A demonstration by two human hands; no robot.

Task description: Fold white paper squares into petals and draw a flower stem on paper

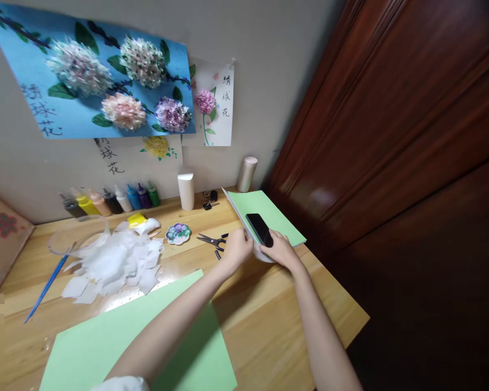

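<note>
Wall above the left hand [236, 250]: white sheet [218, 117] with pink flower, three brush characters in a column, 绣球花. Farther left: blue poster [24, 65], same 绣球花, faint, at its lower left. Just below the poster, a half-covered sheet [130, 160]: 球花 legible, top character hidden.

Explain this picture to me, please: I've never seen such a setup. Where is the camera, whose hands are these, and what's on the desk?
There is no machine: a person works with two bare hands. The one picture comes from a camera on their head, looking forward and down. The left hand and right hand meet at the near edge of a stack of green paper, on which a black phone lies; whether they grip it is unclear. On the wooden desk also lie scissors, a paint palette, white paper scraps, a blue brush, paint bottles and a big green sheet.
</note>
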